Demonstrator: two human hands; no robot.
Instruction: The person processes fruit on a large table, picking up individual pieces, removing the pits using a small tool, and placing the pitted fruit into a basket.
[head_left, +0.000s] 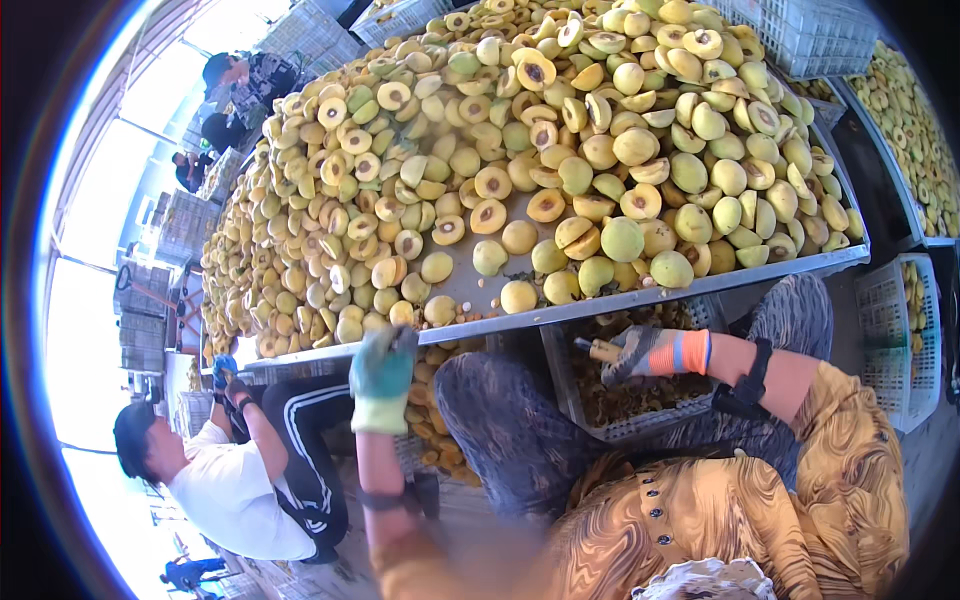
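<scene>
My left hand (383,378), in a green and pale yellow glove, is raised at the near edge of the metal table (600,300). Its fingers are smeared, and whether they hold anything is unclear. Over a crate (612,432) of brownish scraps between my knees, my right hand (650,355) wears a grey and orange glove. It is closed around a wooden-handled tool (604,350) with a dark tip; the tool's working end is hard to make out. Halved yellow peaches (490,215), some with brown centres, are heaped across the table, together with whole-looking rounded ones (622,240).
To my left, a seated co-worker (235,490) in a white top holds gloved hands at the table edge. More people (250,85) are at the far left. A white crate (897,340) stands at the right, stacked crates (815,35) behind. Peaches (445,440) also lie below the table.
</scene>
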